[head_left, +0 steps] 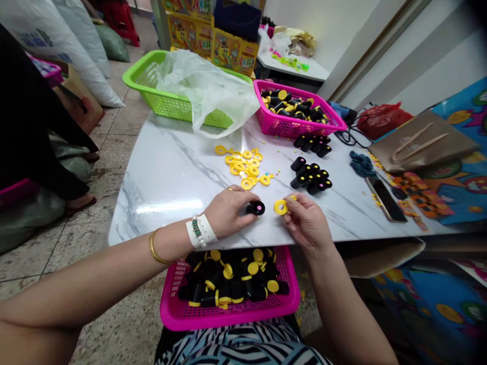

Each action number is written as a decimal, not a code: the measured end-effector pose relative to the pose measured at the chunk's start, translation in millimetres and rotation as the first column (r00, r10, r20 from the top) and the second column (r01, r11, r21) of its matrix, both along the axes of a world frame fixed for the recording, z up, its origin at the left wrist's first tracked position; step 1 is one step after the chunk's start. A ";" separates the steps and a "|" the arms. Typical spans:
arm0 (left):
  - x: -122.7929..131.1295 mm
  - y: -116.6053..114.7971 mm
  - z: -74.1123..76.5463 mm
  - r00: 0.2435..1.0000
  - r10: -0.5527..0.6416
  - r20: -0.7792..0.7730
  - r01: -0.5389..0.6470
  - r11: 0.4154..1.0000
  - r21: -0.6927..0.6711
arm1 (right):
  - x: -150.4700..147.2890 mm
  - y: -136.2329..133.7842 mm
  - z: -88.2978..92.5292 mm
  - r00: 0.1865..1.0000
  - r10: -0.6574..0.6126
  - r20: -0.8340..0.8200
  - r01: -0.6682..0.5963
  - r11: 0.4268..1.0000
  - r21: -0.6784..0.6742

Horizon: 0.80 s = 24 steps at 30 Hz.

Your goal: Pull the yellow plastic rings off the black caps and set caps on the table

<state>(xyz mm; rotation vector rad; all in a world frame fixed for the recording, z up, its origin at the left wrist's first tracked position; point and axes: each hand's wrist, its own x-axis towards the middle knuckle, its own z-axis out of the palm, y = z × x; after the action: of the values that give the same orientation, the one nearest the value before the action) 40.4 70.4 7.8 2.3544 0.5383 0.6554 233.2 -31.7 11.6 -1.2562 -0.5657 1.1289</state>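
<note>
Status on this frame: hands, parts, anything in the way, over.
Left hand grips black tube on the table. Right hand pinches yellow ring, just apart from the tube. Loose rings and spare tubes lie beyond, not between.

We count two hands (228, 213), holding one black tube (255, 208) and one yellow ring (280, 206); two pink baskets (289, 128) of parts; one green basket (133, 76); one phone (386, 198); one table (171, 172).
</note>
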 end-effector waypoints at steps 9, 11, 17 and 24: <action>-2.7 3.1 1.4 0.998 0.029 -0.050 -0.031 0.999 -0.035 | -11.3 16.3 -0.3 0.998 0.029 0.053 -0.031 0.999 0.042; -6.6 3.0 1.2 0.997 0.069 -0.032 -0.072 0.994 -0.087 | -3.8 11.6 -2.4 0.996 -0.068 0.052 0.064 0.995 0.073; -8.8 1.9 11.7 0.997 0.078 -0.017 -0.080 0.959 -0.270 | 7.7 -23.8 -2.0 0.999 -0.012 -0.029 0.014 0.998 0.061; 30.9 30.6 43.0 0.942 0.122 -0.313 -0.314 0.653 -0.689 | 2.0 -51.3 -8.5 0.993 0.104 -0.062 -0.101 0.994 0.044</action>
<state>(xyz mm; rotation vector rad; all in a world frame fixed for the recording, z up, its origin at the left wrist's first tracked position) 71.2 100.9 50.8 1.5980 1.0008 0.1708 235.2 -83.0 3.1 -1.1621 -0.6079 1.2331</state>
